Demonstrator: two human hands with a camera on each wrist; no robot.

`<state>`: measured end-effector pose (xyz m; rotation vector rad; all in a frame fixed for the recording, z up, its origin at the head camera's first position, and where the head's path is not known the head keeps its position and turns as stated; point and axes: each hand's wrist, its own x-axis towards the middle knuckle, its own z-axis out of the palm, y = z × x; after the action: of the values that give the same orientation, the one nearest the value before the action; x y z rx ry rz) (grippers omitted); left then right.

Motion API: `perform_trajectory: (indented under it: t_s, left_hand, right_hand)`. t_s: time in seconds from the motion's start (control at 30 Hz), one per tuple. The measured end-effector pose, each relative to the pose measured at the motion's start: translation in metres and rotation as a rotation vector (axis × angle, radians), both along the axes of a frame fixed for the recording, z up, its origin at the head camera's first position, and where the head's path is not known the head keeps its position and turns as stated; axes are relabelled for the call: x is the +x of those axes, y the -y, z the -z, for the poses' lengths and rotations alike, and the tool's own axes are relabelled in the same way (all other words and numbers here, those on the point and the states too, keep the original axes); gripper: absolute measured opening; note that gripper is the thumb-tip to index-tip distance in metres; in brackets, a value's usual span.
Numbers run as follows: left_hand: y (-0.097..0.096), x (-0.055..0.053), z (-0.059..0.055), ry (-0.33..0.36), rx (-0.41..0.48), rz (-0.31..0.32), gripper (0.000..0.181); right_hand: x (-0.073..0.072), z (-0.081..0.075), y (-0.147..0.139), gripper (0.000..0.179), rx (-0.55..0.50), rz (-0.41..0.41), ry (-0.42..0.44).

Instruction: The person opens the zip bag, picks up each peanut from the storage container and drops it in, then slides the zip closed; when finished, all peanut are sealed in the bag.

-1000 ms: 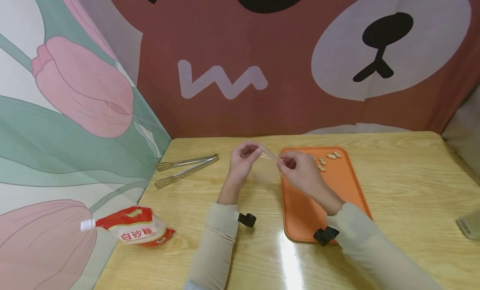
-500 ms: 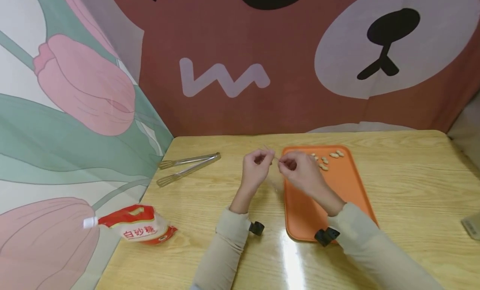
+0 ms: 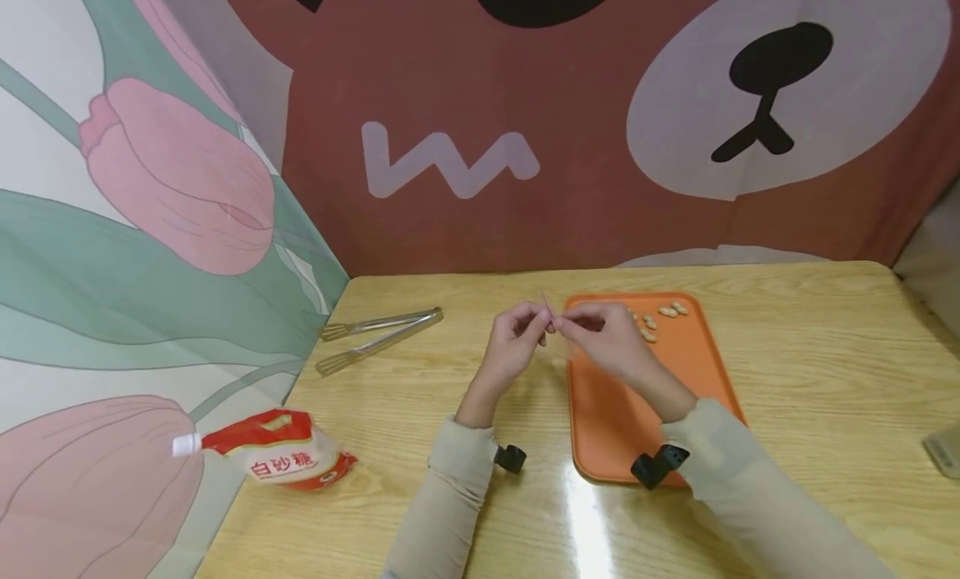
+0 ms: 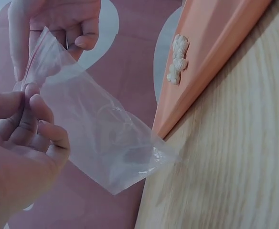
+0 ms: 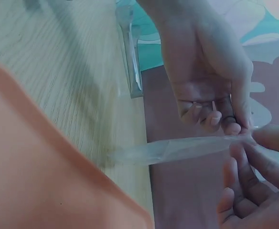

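A clear zip-lock bag (image 4: 106,133) with a red line along its mouth hangs between both hands above the table. My left hand (image 3: 510,346) pinches the mouth edge between thumb and fingers. From the other side my right hand (image 3: 611,341) pinches the same edge, its thumb and fingertip right at the left fingertips in the head view. The bag's body looks flat, hanging down edge-on in the right wrist view. Beneath the right forearm lies an orange tray (image 3: 630,429); several peanuts (image 3: 649,322) are at its far end, partly hidden by the right hand.
Metal tongs (image 3: 382,337) lie spread at the table's back left. A red and white bag of sugar (image 3: 281,450) with a white cap rests at the left edge. Some boxy object (image 3: 943,450) is at the far right. A printed curtain (image 3: 450,229) closes off the back.
My left hand has moved right along the bag's edge until its fingertips met the right hand's. The right hand has stayed nearly in place. Tray, tongs and sugar have not moved.
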<state>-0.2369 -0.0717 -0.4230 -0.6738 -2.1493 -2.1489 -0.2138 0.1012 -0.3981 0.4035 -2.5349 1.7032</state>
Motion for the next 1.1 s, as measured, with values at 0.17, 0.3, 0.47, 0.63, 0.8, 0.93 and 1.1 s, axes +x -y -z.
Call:
perform_trajectory:
  t_s: [0.17,0.3,0.47,0.63,0.8,0.93,1.1]
  left_hand:
    - [0.002,0.000,0.003,0.012,-0.015,-0.012,0.023]
    - [0.003,0.000,0.003,-0.014,-0.102,-0.047,0.021]
    - [0.005,0.001,0.001,-0.045,-0.218,-0.075,0.019]
    - [0.003,0.001,-0.007,-0.068,-0.317,-0.112,0.018]
    - [0.001,-0.001,-0.016,-0.047,-0.392,-0.130,0.017]
    - [0.011,-0.001,-0.023,-0.015,-0.437,-0.135,0.017]
    - [0.021,-0.001,-0.024,-0.014,-0.478,-0.076,0.019]
  right_hand:
    - [0.000,0.000,-0.001,0.023,0.009,0.000,0.030]
    - [0.000,-0.002,0.002,0.022,0.047,-0.014,0.021]
    - [-0.001,-0.002,0.002,0.021,0.084,-0.011,0.018]
    - [-0.005,-0.006,0.000,0.021,0.152,-0.012,0.033]
    - [-0.009,-0.014,-0.010,0.021,0.241,0.004,0.048]
    - [-0.011,-0.017,-0.025,0.022,0.293,0.037,0.088]
    - [-0.011,-0.014,-0.032,0.019,0.307,0.014,0.061]
